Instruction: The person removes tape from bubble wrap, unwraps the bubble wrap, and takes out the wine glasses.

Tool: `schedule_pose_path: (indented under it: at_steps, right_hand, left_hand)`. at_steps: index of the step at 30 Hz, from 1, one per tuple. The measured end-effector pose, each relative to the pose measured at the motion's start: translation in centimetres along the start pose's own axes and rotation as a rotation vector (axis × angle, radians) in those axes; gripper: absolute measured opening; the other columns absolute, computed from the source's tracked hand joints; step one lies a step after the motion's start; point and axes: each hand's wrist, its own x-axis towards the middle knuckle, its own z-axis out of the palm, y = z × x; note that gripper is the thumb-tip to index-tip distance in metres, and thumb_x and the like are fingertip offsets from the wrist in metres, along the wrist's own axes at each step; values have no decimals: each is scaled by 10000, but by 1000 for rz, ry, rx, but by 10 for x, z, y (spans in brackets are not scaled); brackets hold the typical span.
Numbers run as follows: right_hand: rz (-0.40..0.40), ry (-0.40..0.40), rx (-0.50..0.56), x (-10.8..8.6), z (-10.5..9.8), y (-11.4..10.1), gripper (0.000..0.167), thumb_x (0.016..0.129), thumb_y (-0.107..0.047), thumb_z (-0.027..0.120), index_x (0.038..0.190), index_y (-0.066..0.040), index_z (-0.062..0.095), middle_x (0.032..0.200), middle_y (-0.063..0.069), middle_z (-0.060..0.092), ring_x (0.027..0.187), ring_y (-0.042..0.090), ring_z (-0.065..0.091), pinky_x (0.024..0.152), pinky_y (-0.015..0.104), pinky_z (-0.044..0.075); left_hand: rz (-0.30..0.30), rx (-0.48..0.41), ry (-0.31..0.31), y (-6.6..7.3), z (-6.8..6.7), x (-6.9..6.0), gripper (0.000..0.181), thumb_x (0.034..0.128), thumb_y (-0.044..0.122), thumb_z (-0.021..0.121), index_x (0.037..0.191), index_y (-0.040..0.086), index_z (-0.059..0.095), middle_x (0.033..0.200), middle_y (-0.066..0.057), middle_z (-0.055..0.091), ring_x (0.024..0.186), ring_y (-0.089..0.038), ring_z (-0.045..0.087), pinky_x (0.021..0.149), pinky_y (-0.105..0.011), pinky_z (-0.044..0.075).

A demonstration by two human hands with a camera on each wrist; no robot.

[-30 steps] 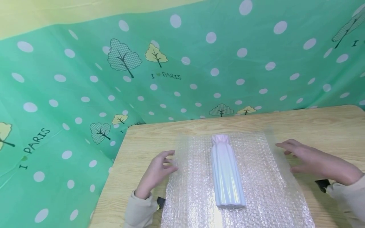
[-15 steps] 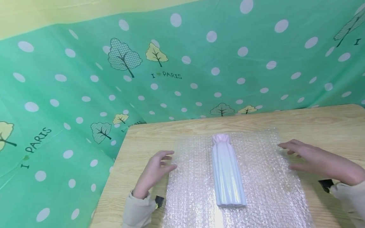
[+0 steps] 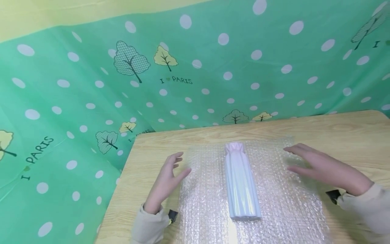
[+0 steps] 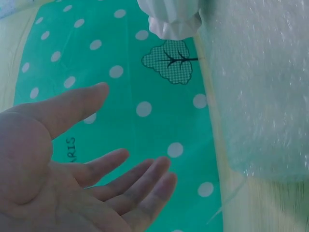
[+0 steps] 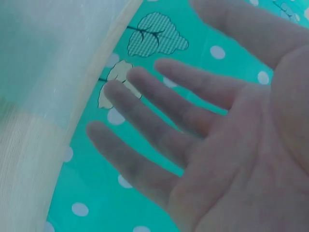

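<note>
A fluted vase (image 3: 242,184), pale blue with a pinkish gathered neck, lies on its side on a sheet of bubble wrap (image 3: 204,196), its neck toward the back of the table. My left hand (image 3: 166,181) hovers by the sheet's left edge, fingers apart and holding nothing. Over the right edge of the sheet is my right hand (image 3: 323,166), likewise holding nothing, its thumb spread from the fingers. In the left wrist view the vase's neck (image 4: 175,24) shows at the top; the right wrist view shows the bare palm and extended fingers (image 5: 149,121).
The wooden table (image 3: 146,152) runs back to a green cloth (image 3: 182,101) with white dots and printed trees, hanging behind and at the left. Small black devices sit at both wrists, such as the left one (image 3: 172,216).
The bubble wrap's right edge, earlier raised, now lies flatter. My right hand has moved left over the sheet. My left hand has risen slightly in view and its thumb has spread outward.
</note>
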Motion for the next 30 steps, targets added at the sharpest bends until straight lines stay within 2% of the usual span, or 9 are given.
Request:
schedule_pose_path:
  at_steps: [6,9,13,16,25,30]
  right_hand:
    - [68,14,-3,10,3,-12,576,969,-344,644,1397,14,497,1377,276,525,1305,552,397,979,704,418]
    - [69,22,27,14,5,-16,575,969,-341,644,1387,26,500,1364,285,534,1322,575,355,1009,723,374]
    - [43,47,76,18,8,-23,569,970,-313,645,1383,47,493,1344,283,541,1241,504,487,987,682,432]
    - [24,66,112,20,11,-28,556,969,-284,650,1382,53,491,1323,255,553,1150,419,570,916,611,516]
    - [9,51,249,29,19,-38,597,977,-275,639,1408,84,433,1351,281,522,1158,417,564,872,548,559]
    - [20,28,279,32,22,-43,601,985,-276,629,1414,83,410,1313,282,547,1153,414,576,878,537,560]
  left_hand:
    - [12,-38,-9,6,8,1,700,925,377,696,1500,134,379,1495,-145,436,1328,-390,466,1080,-601,410]
    - [25,-61,-15,9,12,2,708,926,356,699,1505,122,366,1504,-125,429,1341,-367,460,1092,-581,407]
    - [43,-90,-32,13,18,3,717,932,332,698,1515,113,344,1509,-95,430,1352,-350,453,1104,-561,403]
    - [47,-98,-52,16,24,4,702,937,326,692,1512,116,347,1509,-89,432,1346,-344,461,1096,-562,411]
    - [95,-144,-108,30,40,11,669,953,313,668,1500,85,357,1504,-121,432,1306,-391,489,1064,-561,445]
    - [111,-155,-149,36,47,14,685,958,316,659,1503,50,341,1507,-161,420,1293,-388,500,1060,-540,459]
